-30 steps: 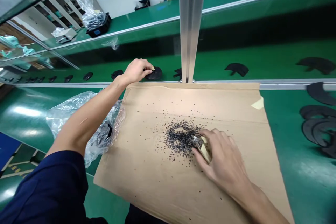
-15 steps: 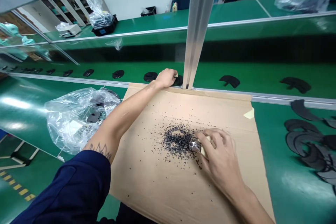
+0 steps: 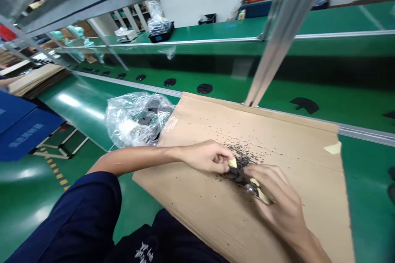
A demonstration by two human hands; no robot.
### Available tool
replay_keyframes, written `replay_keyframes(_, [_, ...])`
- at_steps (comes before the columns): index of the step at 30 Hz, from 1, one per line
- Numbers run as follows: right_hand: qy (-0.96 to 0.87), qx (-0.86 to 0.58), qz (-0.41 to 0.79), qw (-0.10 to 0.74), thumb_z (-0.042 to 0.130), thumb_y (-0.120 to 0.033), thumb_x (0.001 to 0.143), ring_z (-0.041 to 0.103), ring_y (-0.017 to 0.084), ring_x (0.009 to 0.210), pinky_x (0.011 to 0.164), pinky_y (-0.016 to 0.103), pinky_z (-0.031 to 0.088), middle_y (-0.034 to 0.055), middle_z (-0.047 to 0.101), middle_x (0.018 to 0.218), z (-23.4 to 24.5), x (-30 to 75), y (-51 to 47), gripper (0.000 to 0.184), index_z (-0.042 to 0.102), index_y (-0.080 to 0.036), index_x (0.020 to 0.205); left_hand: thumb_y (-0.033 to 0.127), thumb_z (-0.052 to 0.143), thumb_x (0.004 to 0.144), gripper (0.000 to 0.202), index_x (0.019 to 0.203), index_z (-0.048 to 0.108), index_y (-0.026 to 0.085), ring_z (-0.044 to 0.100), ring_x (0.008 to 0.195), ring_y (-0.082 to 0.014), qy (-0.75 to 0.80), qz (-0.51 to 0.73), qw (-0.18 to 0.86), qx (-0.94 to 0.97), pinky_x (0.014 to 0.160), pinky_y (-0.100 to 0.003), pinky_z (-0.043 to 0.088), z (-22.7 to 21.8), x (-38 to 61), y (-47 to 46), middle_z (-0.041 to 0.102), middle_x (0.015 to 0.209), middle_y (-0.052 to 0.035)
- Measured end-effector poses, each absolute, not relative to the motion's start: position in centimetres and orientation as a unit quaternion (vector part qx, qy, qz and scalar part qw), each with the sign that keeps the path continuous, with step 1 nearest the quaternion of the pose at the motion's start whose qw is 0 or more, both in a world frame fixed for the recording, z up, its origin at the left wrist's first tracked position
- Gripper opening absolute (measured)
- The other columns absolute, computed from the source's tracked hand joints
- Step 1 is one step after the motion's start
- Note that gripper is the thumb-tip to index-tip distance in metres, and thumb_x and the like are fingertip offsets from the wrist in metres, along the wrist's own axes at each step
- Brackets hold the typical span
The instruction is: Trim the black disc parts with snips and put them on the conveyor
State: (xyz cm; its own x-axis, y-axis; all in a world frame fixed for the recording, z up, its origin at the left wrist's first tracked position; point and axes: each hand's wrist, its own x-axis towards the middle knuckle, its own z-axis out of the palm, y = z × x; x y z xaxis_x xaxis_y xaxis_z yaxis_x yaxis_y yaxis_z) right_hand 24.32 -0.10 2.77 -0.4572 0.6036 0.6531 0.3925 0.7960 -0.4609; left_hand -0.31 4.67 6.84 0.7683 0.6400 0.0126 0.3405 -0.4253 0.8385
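Observation:
Over the cardboard sheet [image 3: 197,131], both my hands meet at a black flat piece [image 3: 235,174] like the ones on the shelf. My left hand [image 3: 210,157] pinches its left end, with a pale yellow covering [image 3: 232,162] showing at a fingertip. My right hand [image 3: 279,197] is closed around a small shiny metal tool [image 3: 252,189] at the piece's right end; pale yellow shows there too. Fingers hide much of the tool, so its kind is unclear. Just behind the hands, many tiny black scraps [image 3: 243,154] lie scattered on the cardboard.
Black flat pieces [image 3: 204,88] lie in a row on the green shelf behind the cardboard. A metal post [image 3: 274,45] rises at its back edge. A clear plastic bag [image 3: 132,119] with black pieces sits left. At far left are blue boxes [image 3: 27,125] and part of another person's arm.
My left hand has come back from the shelf to my right hand, bringing a black flat piece. My right hand has shifted slightly. The view has turned left.

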Motion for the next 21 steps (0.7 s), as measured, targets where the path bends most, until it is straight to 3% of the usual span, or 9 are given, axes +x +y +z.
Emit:
replay_keyframes(4, [-0.815,-0.3,0.171,0.466,0.067,-0.01,0.087,0.07,0.023,0.068,0.061,0.036,0.055,0.004,0.073,0.083,3.1,23.6,0.6,0.026,0.068,-0.03,0.104,0.026,0.061,0.097,0.011,0.098,0.069,0.019,0.07,0.08,-0.016,0.367,0.15,0.392,0.83,0.072,-0.026,0.057,8.2,-4.0,4.1,0.075,0.091,-0.0055])
replay_keyframes(5, [-0.802,-0.318,0.166,0.477,0.071,-0.012,0.085,0.067,0.022,0.061,0.056,0.035,0.053,0.0034,0.072,0.08,3.1,23.6,0.8,0.023,0.069,-0.031,0.099,0.029,0.059,0.098,0.015,0.095,0.069,0.019,0.07,0.084,-0.0177,0.417,0.124,0.346,0.831,0.077,-0.029,0.057,9.1,-5.8,4.4,0.075,0.093,-0.0072])
replay_keyframes(7, [-0.776,-0.358,0.161,0.494,0.078,-0.017,0.083,0.06,0.018,0.049,0.045,0.033,0.046,0.0019,0.071,0.073,3.0,23.7,1.1,0.017,0.069,-0.03,0.09,0.032,0.05,0.103,0.03,0.085,0.068,0.017,0.07,0.084,-0.0196,0.57,-0.027,0.152,0.807,0.082,-0.032,0.056,10.9,-9.8,5.3,0.074,0.089,-0.0087])
replay_keyframes(9, [-0.749,-0.399,0.172,0.5,0.08,-0.027,0.083,0.054,0.015,0.043,0.04,0.031,0.04,-0.0002,0.068,0.065,2.8,23.8,1.1,0.012,0.067,-0.03,0.084,0.026,0.045,0.103,0.032,0.088,0.07,0.015,0.072,0.094,-0.026,0.669,-0.17,0.032,0.723,0.089,-0.038,0.056,12.0,-13.6,6.0,0.075,0.093,-0.0129])
replay_keyframes(12, [-0.721,-0.458,0.206,0.479,0.074,-0.043,0.087,0.055,0.015,0.048,0.047,0.029,0.045,-0.0013,0.065,0.066,2.5,23.8,0.8,0.017,0.066,-0.028,0.086,0.015,0.054,0.097,0.022,0.088,0.072,0.008,0.073,0.099,-0.0339,0.718,-0.247,0.004,0.65,0.088,-0.045,0.057,11.4,-17.9,6.8,0.074,0.095,-0.0202])
replay_keyframes(14, [-0.711,-0.48,0.221,0.463,0.07,-0.048,0.089,0.057,0.015,0.053,0.054,0.029,0.048,-0.0008,0.066,0.072,2.3,23.7,0.5,0.022,0.065,-0.026,0.087,0.018,0.061,0.097,0.016,0.1,0.072,0.007,0.072,0.104,-0.0312,0.735,-0.281,0.001,0.617,0.091,-0.046,0.059,10.0,-19.5,7.1,0.074,0.104,-0.0177])
replay_keyframes(17, [-0.712,-0.478,0.227,0.461,0.07,-0.046,0.088,0.051,0.013,0.051,0.051,0.027,0.044,-0.0019,0.063,0.071,2.2,23.6,0.3,0.022,0.064,-0.025,0.086,0.034,0.066,0.099,0.031,0.122,0.066,0.013,0.069,0.112,-0.0237,0.747,-0.304,-0.002,0.591,0.098,-0.046,0.059,8.0,-20.8,7.5,0.069,0.123,-0.011])
replay_keyframes(21, [-0.713,-0.476,0.227,0.463,0.07,-0.041,0.089,0.048,0.012,0.05,0.05,0.026,0.042,-0.0034,0.061,0.069,2.2,23.6,0.4,0.018,0.064,-0.025,0.089,0.038,0.066,0.099,0.037,0.129,0.063,0.015,0.067,0.115,-0.0238,0.754,-0.292,0.0,0.588,0.098,-0.045,0.06,6.8,-21.8,7.6,0.065,0.129,-0.0111])
